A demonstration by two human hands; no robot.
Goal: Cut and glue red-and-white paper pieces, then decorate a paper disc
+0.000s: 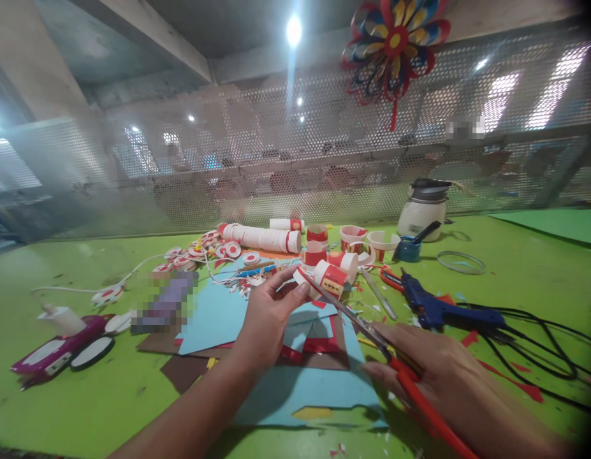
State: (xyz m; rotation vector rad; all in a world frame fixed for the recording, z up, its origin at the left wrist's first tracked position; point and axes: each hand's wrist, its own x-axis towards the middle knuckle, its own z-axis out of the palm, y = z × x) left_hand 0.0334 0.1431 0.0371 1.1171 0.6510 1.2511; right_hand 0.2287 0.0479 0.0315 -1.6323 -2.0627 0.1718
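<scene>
From the head view, a pixelated patch is hiding something on the desk (85,408) left of the blue paper sheets (218,319), and the mesh screen behind is blurring whatever is lying beyond it. The right forearm is running out of the frame at the bottom right. The left hand (264,322) is reaching to mid-desk, thumb and fingers pinched on a small red-and-white paper cup (329,278), which is sitting just above the blue sheets, near the far cluster of cups. The right hand (438,373) is gripping red-handled scissors (372,335), fingers closed round the handles; the blades are pointing far-left and meeting the cup's edge. A blue glue gun (438,309) is lying just beyond, to the right.
</scene>
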